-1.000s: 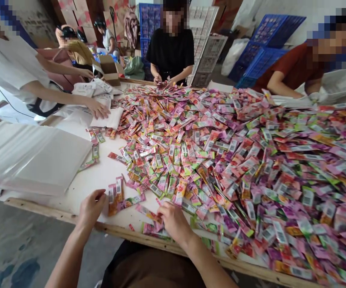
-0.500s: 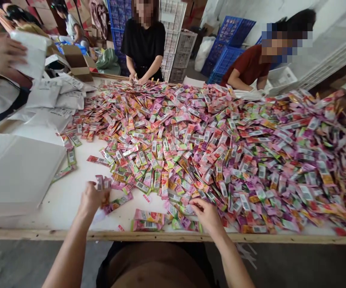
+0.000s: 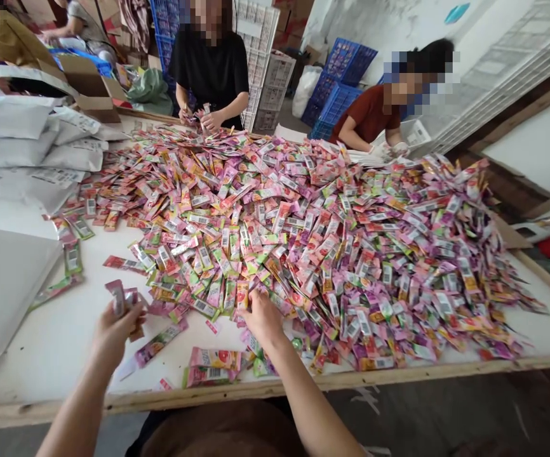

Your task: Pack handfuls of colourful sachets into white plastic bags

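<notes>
My left hand [image 3: 115, 333] is closed round a few printed stick sachets [image 3: 117, 295], held upright over the white tabletop left of the pile. At the near edge of the pile, my right hand [image 3: 266, 320] has its thumb and fingers closing on a pink and orange sachet [image 3: 243, 296]. The heap of sachets [image 3: 303, 216], pink, green, purple and orange, covers most of the table. Between my hands, close to the front edge, lie a couple of loose sachets [image 3: 214, 360]. One more sachet [image 3: 160, 343] rests just right of my left hand.
White sheets or bags [image 3: 8, 285] lie at the left, with filled white mailer bags [image 3: 27, 155] stacked behind. Across the table stand a person in black [image 3: 211, 73] and a person in dark red [image 3: 370, 117]. Blue crates [image 3: 339, 101] and an open carton [image 3: 84, 82] are beyond.
The view has swung to the right. My right hand has moved from the front edge up to a sachet in the pile. My left hand still holds its sachets, now raised a little.
</notes>
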Demonstrator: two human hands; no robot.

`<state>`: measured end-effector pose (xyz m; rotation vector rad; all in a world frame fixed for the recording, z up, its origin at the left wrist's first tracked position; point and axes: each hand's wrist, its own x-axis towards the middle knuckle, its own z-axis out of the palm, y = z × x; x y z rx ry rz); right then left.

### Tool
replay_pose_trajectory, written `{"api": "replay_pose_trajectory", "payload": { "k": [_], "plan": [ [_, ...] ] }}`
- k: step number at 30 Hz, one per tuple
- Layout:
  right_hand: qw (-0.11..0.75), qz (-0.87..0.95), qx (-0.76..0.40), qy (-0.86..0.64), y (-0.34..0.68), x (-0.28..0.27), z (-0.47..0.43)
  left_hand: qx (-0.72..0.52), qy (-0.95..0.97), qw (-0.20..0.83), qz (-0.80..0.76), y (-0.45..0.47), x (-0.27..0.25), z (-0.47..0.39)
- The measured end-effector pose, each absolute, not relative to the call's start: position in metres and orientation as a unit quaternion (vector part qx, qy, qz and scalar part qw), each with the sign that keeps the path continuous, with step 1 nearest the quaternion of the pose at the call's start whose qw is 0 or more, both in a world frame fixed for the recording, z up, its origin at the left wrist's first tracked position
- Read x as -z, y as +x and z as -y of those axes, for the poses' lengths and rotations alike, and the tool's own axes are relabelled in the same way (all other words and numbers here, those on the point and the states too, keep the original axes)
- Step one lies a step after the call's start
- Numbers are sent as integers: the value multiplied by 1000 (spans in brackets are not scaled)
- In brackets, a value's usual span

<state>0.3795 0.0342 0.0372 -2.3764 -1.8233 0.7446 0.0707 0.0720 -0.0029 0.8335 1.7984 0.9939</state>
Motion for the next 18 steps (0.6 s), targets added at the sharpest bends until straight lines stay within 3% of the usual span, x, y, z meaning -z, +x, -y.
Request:
{"api": "replay_pose_trajectory", "payload": {
  "k": [5,8,15,18],
  "plan": [
    [-19,640,-218,-737,371,-44,-27,-364,334,449,-744,102,17,-89],
    [57,669,-219,-708,355,-50,-35,-368,326,468,-734,94,9,-78],
    [298,727,-346,-512,290,-69,-58,-387,362,510,-677,40,-31,-29],
    [321,774,-341,-426,269,-83,-63,-382,382,542,-644,27,-45,-19]
  ]
}}
